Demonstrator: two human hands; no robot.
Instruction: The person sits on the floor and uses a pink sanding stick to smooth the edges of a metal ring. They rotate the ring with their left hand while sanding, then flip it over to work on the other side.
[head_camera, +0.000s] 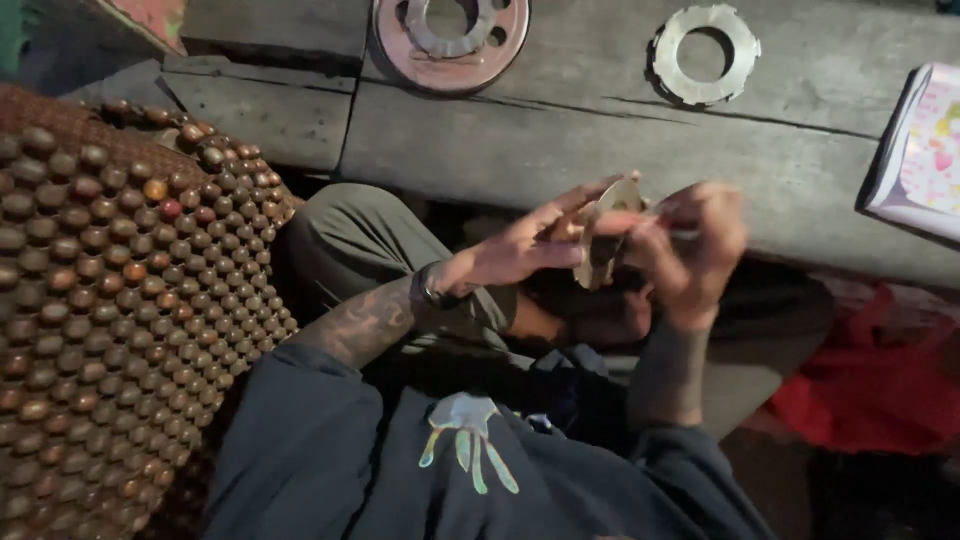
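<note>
Your left hand (525, 250) and your right hand (690, 250) are close together above your lap. Between them you hold a flat metal ring (605, 235), and it stands on its edge. A thin tool (685, 234) is in your right hand and touches the ring. The beaded mat (110, 290) lies to your left. The wooden boards (560, 130) lie in front of you. Two round metal discs sit on them, the bigger disc (450, 40) left of the toothed ring (705, 55). A book (920, 150) lies at the right edge.
</note>
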